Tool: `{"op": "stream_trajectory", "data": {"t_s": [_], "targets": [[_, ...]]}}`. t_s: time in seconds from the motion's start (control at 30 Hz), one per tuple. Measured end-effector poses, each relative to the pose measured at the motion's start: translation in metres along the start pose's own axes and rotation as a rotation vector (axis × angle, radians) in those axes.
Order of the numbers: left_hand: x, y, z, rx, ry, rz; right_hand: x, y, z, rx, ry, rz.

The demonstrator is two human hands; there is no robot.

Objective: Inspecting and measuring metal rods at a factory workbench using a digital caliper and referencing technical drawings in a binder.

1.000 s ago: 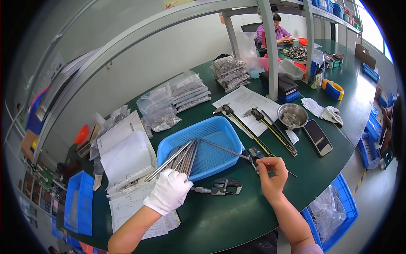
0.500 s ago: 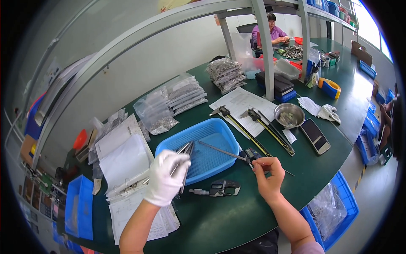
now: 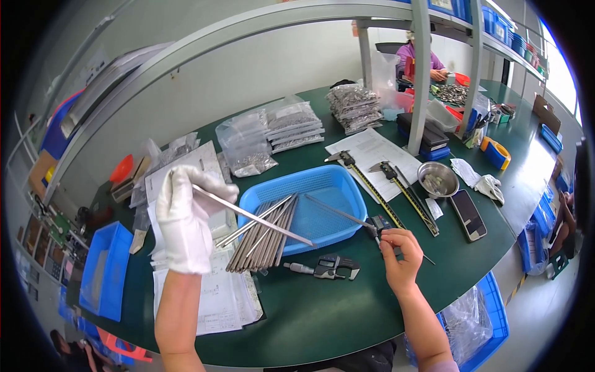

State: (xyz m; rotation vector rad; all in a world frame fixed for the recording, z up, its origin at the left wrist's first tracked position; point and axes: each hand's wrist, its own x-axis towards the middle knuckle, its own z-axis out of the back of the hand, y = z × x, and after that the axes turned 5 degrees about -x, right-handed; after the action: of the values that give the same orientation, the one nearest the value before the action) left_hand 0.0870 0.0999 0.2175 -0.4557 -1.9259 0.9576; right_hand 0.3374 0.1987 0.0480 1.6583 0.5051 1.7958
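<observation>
- Two hands over the green bench: the gloved left hand is raised, fingers pinched round a thin metal rod that slants down toward the blue basket.
- The bare right hand is closed on a digital caliper at the basket's near right corner, its long beam reaching in over the mesh.
- Just in front of the basket, a micrometer lies flat on the bench, between the two hands.
- Under the left wrist, printed sheets; further left, a small blue bin.
- The basket holds a bundle of grey rods, their near ends hanging over its front rim.
- Right of it, two long calipers on paper, then a steel bowl with small parts and a dark phone.
- Beyond, clear bags of metal parts in piles.
- Far back, another person sits working.
</observation>
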Motion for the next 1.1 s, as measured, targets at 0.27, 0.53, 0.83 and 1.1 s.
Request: {"op": "stream_trajectory", "data": {"t_s": [0.27,0.53,0.83,1.1], "targets": [[-0.116,0.009,0.046,-0.064,-0.152,0.415,-0.023,0.027,-0.015,0.019,0.229,0.044],[-0.151,0.055,0.091,-0.326,-0.339,0.448,-0.07,0.086,-0.046,0.194,0.662,0.185],[-0.16,0.1,0.114,-0.804,-0.457,0.758,-0.09,0.083,-0.059,0.149,0.717,0.219],[-0.156,0.096,0.115,-0.791,-0.443,0.759,-0.091,0.084,-0.063,0.184,0.828,0.1]]}}
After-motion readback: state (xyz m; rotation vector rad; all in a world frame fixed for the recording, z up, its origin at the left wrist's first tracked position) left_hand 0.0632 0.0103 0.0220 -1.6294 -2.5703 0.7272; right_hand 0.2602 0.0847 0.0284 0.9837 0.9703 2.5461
